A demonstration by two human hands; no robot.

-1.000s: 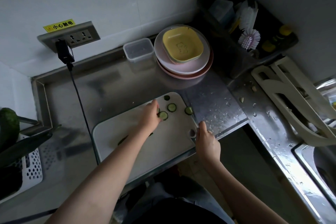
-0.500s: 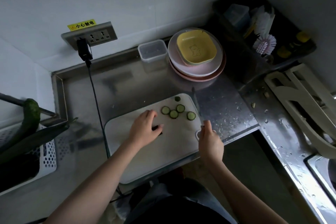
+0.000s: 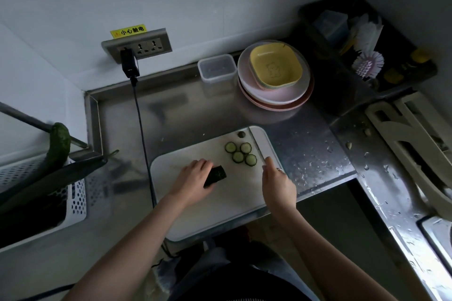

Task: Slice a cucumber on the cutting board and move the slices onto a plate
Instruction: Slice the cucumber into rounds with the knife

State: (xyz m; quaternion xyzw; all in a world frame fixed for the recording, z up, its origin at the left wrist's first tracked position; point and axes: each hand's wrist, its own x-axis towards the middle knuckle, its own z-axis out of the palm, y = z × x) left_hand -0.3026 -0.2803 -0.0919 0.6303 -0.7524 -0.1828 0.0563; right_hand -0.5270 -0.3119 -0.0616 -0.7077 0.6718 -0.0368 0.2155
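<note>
A white cutting board lies on the steel counter in front of me. Several round cucumber slices sit at its far right, with a small end piece behind them. My left hand rests on the board and holds down a short dark cucumber piece. My right hand is closed on a knife, whose thin blade shows edge-on along the board's right side, just right of the slices. A stack of pink plates with a yellow bowl on top stands behind the board.
A clear plastic box stands left of the plates. A black cable runs from the wall socket past the board's left edge. A white basket at left holds more cucumbers. A black rack and a sink are at right.
My left hand has drawn back from the slices to the middle of the board, and the cucumber piece now shows under it. My right hand has moved slightly up along the board's right edge.
</note>
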